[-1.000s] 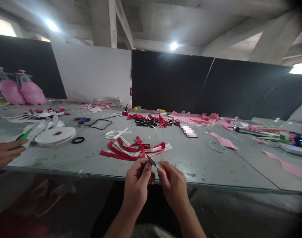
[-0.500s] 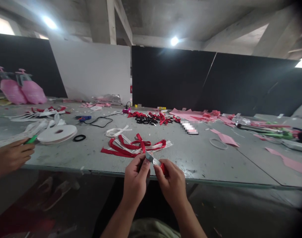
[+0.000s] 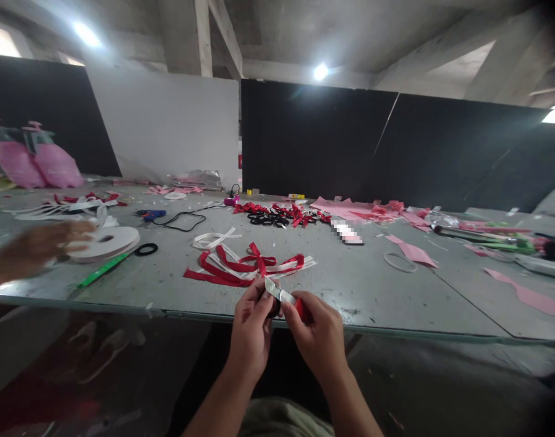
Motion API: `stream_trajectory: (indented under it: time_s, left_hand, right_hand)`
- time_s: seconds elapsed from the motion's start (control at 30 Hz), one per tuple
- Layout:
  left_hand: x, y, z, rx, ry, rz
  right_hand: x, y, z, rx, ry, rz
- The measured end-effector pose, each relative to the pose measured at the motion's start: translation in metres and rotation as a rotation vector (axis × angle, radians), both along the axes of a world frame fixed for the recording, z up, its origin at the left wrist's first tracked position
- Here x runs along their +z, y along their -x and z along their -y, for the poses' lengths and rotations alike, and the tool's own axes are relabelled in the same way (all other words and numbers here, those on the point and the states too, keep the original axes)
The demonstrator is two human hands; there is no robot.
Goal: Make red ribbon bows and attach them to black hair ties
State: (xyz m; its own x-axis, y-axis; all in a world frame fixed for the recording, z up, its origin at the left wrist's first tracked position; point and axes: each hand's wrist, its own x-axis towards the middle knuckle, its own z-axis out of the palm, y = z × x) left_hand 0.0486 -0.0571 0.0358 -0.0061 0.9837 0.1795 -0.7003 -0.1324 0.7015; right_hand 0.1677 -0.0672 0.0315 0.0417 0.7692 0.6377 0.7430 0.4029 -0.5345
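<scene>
At the far left, a co-worker's blurred hand [image 3: 40, 246] is seen over a white ribbon spool [image 3: 107, 241], with a green stick [image 3: 103, 269] lying on the grey table [image 3: 372, 291] just in front of it and a black ring [image 3: 145, 249] beside the spool. Two pink bags [image 3: 36, 162] are stood against the dark back wall. Farther along, a blue tool [image 3: 150, 213] with a black cord [image 3: 181, 221] is laid on the tabletop. Near the front edge, a bunch of red and white ribbons [image 3: 245, 266] is spread flat, and a heap of red bows and black rings [image 3: 281, 215] is gathered behind it. Just below the ribbons, at the table's edge, the left hand [image 3: 252, 331] is closed around a small dark object that cannot be made out. Touching it, the right hand [image 3: 316, 337] is clenched on the red handle of a cutter [image 3: 284, 295], whose silver blade is pointed up and left toward the left fingertips. The cutter is held between the two hands, in front of the table edge. To the right, a white ring [image 3: 400, 262] is laid by a pink scrap [image 3: 416, 254], and more pink paper [image 3: 350, 211] is strewn behind. At the far right, a long pink strip [image 3: 527, 297] is left on the table.
</scene>
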Motion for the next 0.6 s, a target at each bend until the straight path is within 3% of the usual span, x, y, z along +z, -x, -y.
stream_trajectory:
  time_s: [0.2,0.4,0.6]
  left_hand:
    - [-0.003,0.002,-0.003,-0.059,-0.114,0.004]
    - [-0.014,0.019,-0.015,-0.036,-0.263,-0.266]
    - [-0.008,0.04,-0.021,-0.039,-0.439,-0.467]
  right_hand:
    - [0.004,0.0,0.001,-0.025,-0.033,0.049]
    - [0.006,-0.001,0.001,-0.013,-0.062,0.078]
    - [0.006,-0.005,0.0,0.012,-0.1,0.118]
